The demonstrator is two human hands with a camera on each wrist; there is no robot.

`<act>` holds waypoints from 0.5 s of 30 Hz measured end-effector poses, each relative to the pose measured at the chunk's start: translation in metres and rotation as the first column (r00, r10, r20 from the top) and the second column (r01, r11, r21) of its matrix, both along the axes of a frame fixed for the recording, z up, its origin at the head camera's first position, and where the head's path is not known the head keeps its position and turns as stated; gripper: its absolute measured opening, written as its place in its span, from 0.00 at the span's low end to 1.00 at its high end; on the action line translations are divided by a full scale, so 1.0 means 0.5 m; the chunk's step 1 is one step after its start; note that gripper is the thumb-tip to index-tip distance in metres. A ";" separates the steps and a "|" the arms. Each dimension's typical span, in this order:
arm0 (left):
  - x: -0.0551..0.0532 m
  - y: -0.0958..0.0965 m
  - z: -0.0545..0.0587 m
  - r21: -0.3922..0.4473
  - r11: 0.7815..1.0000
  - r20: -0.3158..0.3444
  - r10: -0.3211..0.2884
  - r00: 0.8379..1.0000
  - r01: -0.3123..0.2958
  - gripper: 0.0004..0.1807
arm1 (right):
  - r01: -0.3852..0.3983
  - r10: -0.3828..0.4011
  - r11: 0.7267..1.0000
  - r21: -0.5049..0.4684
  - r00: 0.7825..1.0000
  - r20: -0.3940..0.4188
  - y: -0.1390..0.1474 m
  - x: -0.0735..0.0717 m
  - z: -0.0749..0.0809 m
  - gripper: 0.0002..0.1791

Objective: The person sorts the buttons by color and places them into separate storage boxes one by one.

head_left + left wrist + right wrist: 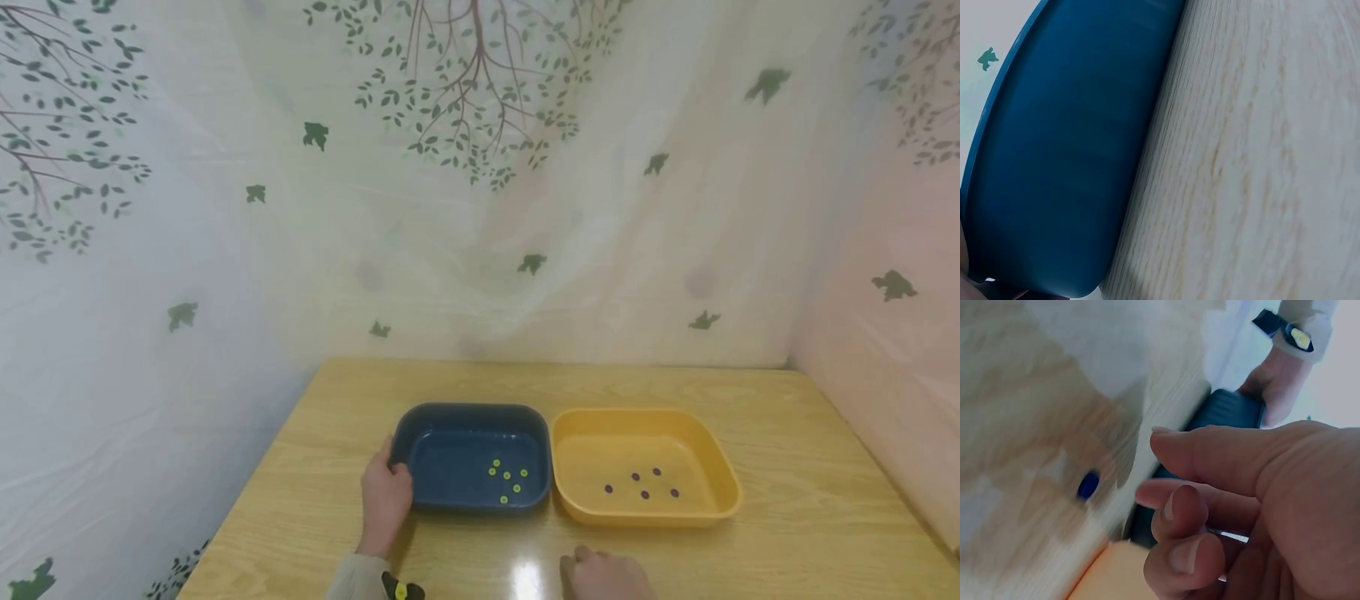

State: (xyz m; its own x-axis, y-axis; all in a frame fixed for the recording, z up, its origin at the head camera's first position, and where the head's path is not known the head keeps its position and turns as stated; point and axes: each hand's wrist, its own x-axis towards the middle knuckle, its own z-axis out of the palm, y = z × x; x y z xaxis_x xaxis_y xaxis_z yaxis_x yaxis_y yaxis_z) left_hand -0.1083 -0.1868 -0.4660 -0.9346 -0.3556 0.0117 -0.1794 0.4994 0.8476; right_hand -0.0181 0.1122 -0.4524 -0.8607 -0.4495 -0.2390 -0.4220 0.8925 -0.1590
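My left hand [386, 497] grips the left wall of a dark blue tray [442, 505], thumb over the rim. Several small yellow buttons [507, 476] lie in the right half of that tray. The left wrist view shows the tray's blue outer wall [1079, 137] close up. Low in the head view, my right hand [606, 575] is just in front of the trays. In the right wrist view, this hand [1235, 500] has thumb and forefinger apart and the other fingers bent, nothing between them. A small dark blue button [1088, 485] shows against the table beyond its fingertips.
Right beside the blue tray stands a yellow tray [645, 518] with several small dark purple buttons [645, 495] in it. Both trays rest on a wooden table [810, 467]. A leaf-printed cloth [465, 283] hangs behind the table and at its sides.
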 end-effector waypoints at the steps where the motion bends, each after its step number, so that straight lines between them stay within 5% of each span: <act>1: 0.000 0.000 0.000 -0.005 1.000 -0.001 0.000 1.000 0.000 0.31 | 0.021 -0.021 1.000 0.004 1.000 0.006 0.001 -0.001 0.002 0.18; 7: -0.001 -0.002 -0.002 -0.009 1.000 -0.002 -0.007 1.000 0.007 0.31 | 0.080 -0.083 0.996 0.028 0.991 0.102 0.007 -0.006 0.008 0.17; 15: -0.002 -0.003 0.001 -0.007 1.000 -0.005 -0.011 1.000 0.011 0.31 | 0.018 -0.010 0.998 -0.058 0.992 0.126 0.018 -0.010 0.004 0.13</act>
